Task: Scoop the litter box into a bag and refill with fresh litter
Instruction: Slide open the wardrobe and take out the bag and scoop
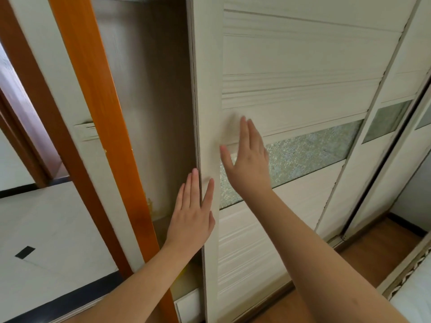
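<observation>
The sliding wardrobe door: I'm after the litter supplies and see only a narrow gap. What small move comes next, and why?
Probably slide the door further right. Both hands lie flat with straight fingers, the left hand at the door's edge, the right hand on its face. The gap shows only bare interior; no litter or bag is in view.

Pale tiled floor (46, 220) with dark border strip, wooden floor (384, 248) beside wardrobe.

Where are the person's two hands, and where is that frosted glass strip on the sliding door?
left hand (192, 213), head view, back of the hand at the door's edge.
right hand (248, 159), head view, back of the hand, flat on the door.
frosted glass strip (312, 150), head view, middle of the patterned pane.
</observation>
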